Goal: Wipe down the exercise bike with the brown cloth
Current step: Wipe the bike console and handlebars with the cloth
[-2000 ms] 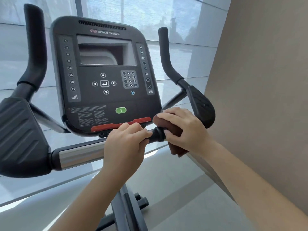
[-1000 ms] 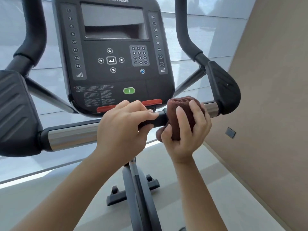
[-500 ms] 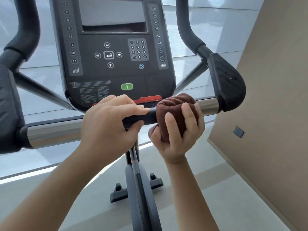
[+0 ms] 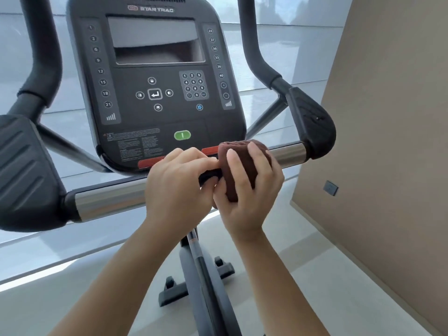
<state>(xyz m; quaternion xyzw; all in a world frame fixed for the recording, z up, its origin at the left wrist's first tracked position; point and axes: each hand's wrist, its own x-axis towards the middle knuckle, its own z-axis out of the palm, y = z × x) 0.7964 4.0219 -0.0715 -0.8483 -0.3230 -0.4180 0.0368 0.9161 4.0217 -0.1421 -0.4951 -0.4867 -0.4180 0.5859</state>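
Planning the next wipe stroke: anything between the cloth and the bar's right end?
Nothing visible. The right hand holds the cloth round the bar, and the chrome stretch to the black pad is bare. Leftward, the left hand grips the bar right beside the cloth.

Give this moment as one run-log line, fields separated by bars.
left hand: grips handlebar | right hand: holds brown cloth wrapped around handlebar | step: handlebar wipe

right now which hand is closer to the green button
Left. The left hand grips the bar just below the green button; the right hand holds the cloth further right.
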